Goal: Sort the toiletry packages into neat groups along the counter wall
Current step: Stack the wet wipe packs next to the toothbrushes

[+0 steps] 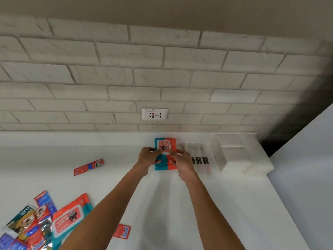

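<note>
A stack of orange-and-teal wet-wipe packs (165,145) lies on the white counter (180,204) close to the tiled wall. My left hand (147,156) grips the stack's left side and my right hand (182,162) grips its right side, thumbs on the top pack. Right of the stack lie several clear-wrapped toothbrushes (199,159) in a row. A red toothpaste box (88,167) lies alone to the left. At the lower left sits a loose heap of packages (30,226), with another wipe pack (69,220) on it. A small red sachet (122,231) shows beside my left forearm.
White tissue packs (236,154) stand stacked at the counter's right end by the wall. A wall socket (154,114) sits in the tiles above the stack. The counter's right edge drops off beside a grey surface (306,177).
</note>
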Motion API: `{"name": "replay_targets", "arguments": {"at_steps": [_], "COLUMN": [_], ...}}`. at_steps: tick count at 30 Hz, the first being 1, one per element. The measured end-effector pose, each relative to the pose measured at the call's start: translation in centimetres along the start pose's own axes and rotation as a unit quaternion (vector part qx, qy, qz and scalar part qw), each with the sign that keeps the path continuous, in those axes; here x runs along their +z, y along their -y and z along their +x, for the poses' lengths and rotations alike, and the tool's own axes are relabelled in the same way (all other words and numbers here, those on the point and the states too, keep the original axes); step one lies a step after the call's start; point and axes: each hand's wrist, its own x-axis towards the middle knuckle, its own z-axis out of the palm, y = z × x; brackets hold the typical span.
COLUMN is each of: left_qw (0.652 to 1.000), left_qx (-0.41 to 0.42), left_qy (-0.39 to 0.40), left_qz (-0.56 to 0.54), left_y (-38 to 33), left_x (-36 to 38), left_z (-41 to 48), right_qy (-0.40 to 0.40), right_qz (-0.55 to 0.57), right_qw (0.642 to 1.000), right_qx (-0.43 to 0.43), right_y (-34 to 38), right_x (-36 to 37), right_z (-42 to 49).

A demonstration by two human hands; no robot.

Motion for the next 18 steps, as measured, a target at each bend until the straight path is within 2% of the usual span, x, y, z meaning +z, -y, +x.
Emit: {"name": "replay_targets", "arguments": {"at_steps": [9,12,15,18], "left_qw": [0.999,0.997,0.994,0.989], "left_qx": [-0.012,0.001,0.030,0.079], "left_qy": [-0.029,-0.038,-0.055,-0.057], "left_qz": [0.023,0.063,0.093,0.114], "left_y": [-1.5,-1.3,-0.8,0.2], "left_x": [0.8,0.7,0.9,1.1], "left_z": [3.9,4.2,3.4,3.1], "right_qy": [-0.007,-0.025,-0.064,-0.064], "right_qz": [-0.019,-0.090,-0.191,-0.256], "right_qw": [1.000,0.994,0.972,0.948], "right_qx": [0.001,-0.050,-0.118,-0.180], "right_y": [0.2,0.0,-0.4,-0.8], "right_x": [0.6,0.8,0.8,0.8], "right_z": [5.3,5.6,5.3,4.6]}}
